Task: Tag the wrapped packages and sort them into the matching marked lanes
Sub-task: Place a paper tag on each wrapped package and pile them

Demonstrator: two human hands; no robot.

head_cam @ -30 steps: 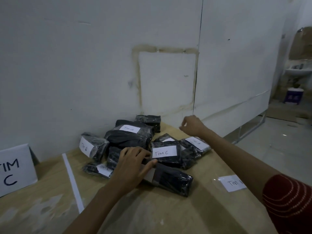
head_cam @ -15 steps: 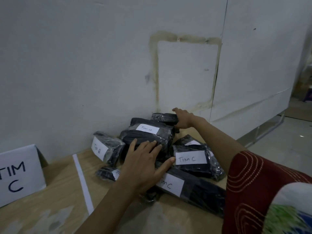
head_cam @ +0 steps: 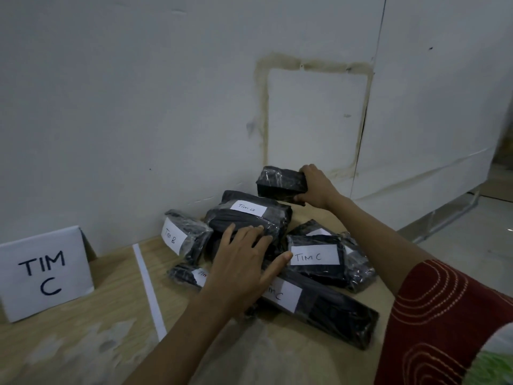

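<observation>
A pile of black plastic-wrapped packages lies against the white wall on the wooden table. My right hand grips a small untagged black package by its right end, lifted above the pile. My left hand rests flat with spread fingers on the pile's middle. Under its fingertips is a large package tagged "Tim B". Another "Tim B" package leans at the left. Two packages tagged "Tim C" lie at the right and in front.
A folded white sign reading "TIM C" stands at the left by the wall. A white tape line runs across the table between the sign and the pile. The table edge and tiled floor lie to the right.
My right hand has closed round the small black package at the back and raised it off the pile. My left hand has stayed on the pile.
</observation>
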